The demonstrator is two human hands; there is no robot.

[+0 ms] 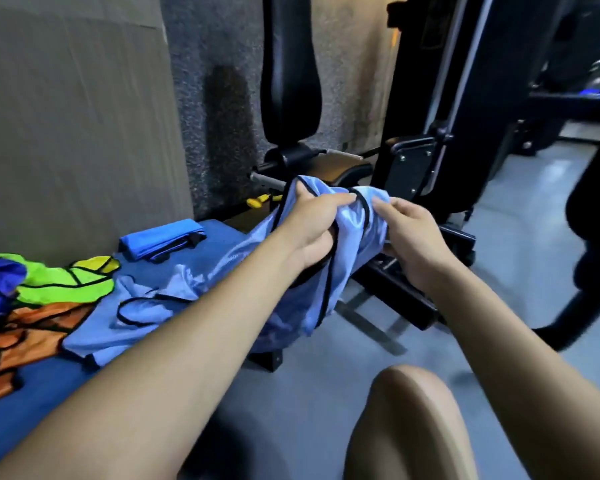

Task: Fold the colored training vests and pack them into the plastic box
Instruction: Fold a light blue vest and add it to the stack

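Both hands gripping light-blue vest [329, 271] mid-air, right of blue desk [42, 403]: left hand [309, 230] bunching collar, right hand [409, 237] pinching edge. Advising: finding shoulder seams, shaking flat before folding. Plastic box not showing.

my right fingertips [383, 249]: tucked under the light blue vest [291, 271], hidden
vest pile [32, 299], far left of my fingers: cut by frame edge

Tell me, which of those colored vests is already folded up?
The bright blue vest by the wall, a neat flat packet; the others lie crumpled or spread.
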